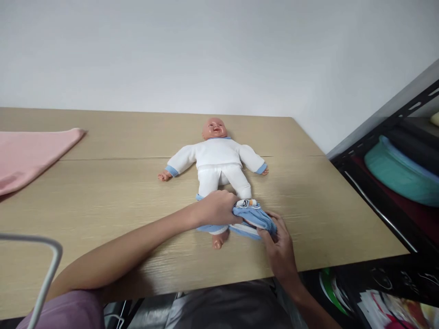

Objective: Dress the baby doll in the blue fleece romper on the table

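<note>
A baby doll [219, 153] lies on its back on the table, its head toward the wall and its arms spread. It wears a white long-sleeved top with blue cuffs. Bunched around its lower legs are small blue and white pants [254, 215]. My left hand [219, 209] is closed on the pants' edge over the doll's legs and hides part of them. On the other side, my right hand [279, 242] pinches the gathered blue cloth at the leg opening. One bare doll foot [219, 239] sticks out below my left hand; the other foot is hidden.
A pink cloth [32, 157] lies at the left of the wooden table [120, 183]. A grey metal bar [51, 269] curves up at the lower left. On the right, a black shelf [373, 201] holds a teal basin [401, 171]. Papers [380, 306] and other items are below it.
</note>
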Tool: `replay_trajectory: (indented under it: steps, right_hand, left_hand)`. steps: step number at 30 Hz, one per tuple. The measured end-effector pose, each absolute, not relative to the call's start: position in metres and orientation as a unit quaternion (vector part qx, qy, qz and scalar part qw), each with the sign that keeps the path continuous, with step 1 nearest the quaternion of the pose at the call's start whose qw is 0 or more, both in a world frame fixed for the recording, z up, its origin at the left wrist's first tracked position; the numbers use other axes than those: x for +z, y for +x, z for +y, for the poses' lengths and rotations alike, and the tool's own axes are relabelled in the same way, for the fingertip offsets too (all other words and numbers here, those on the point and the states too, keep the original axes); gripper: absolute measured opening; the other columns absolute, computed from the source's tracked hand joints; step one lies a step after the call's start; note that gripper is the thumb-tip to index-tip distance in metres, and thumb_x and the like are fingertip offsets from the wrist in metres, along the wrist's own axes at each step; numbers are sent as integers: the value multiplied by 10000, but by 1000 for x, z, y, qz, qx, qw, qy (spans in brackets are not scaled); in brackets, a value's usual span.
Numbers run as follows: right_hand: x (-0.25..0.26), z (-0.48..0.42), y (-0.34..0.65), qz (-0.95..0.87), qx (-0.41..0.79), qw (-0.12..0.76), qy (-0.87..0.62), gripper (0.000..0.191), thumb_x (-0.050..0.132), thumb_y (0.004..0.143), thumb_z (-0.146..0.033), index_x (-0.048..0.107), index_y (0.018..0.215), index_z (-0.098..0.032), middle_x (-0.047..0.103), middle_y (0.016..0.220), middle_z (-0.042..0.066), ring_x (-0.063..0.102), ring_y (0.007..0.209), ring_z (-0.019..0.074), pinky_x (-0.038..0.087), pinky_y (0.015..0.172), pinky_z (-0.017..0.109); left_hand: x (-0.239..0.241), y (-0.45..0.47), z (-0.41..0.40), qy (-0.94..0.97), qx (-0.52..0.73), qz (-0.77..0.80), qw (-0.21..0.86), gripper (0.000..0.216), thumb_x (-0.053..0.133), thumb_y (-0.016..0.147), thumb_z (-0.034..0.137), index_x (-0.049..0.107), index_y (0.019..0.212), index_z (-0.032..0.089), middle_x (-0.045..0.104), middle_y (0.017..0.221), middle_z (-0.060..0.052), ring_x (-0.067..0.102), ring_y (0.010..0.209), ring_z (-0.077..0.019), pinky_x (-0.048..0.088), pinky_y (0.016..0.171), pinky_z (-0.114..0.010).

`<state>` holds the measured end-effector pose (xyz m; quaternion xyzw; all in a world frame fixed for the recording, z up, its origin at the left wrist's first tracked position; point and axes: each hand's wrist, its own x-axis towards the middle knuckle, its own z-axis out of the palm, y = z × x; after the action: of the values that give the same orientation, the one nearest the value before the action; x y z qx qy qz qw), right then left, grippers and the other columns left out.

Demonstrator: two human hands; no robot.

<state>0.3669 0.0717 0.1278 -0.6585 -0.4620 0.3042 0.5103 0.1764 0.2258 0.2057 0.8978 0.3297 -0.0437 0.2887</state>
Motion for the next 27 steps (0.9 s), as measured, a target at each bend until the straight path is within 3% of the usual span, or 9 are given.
replay_trajectory:
  steps: [7,12,16,21,23,27]
  right_hand:
    - [122,80,366,-335,437,543,-634,359,781,891,-471,810,1143,-217,852,1149,78,758,1077,323,588,1040,451]
    - [112,84,363,-315,453,563,-615,373,817,852,-485,791,1119,-226,860,1132,73,778,1072,322,606,1028,458]
    - [114,84,357,-350,447,576,-588,376,893,812,-410,725,1108,-251,853,1062,57,791,1033,295,640,954,412]
    - [124,89,359,-388,424,588,-569,616,911,830,-341,646,1384,-294,784,1402,93,766,1264,295,623,1095,436]
    - [123,94,366,-421,414,574,-568,565,877,878,-369,667,1395,-281,778,1414,110,765,1270,306,621,1105,454]
    - [124,110,392,-519,384,505,-573,275,784,977,-420,756,1197,-257,812,1177,98,782,1127,308,638,1006,438]
  left_hand:
    - [192,172,225,900,2,353,255,414,715,927,555,630,1110,194,780,1009,-122,762,929,-353,500,757,-386]
    - [199,162,231,852,40,316,415,442,756,870,394,505,1196,232,713,1014,-25,701,928,-269,487,783,-341]
    - [196,157,237,809,97,282,506,521,775,793,316,482,1215,229,665,1046,-14,653,923,-230,490,796,-328]
    - [191,154,240,811,136,247,513,545,794,800,303,505,1254,218,674,1057,-17,640,927,-226,476,821,-332]
    - [192,152,240,826,134,243,491,501,799,814,287,547,1241,212,669,994,6,626,866,-209,457,788,-316]
    - [195,150,242,851,135,230,452,219,760,897,258,670,1086,196,700,948,-4,644,850,-202,452,784,-304]
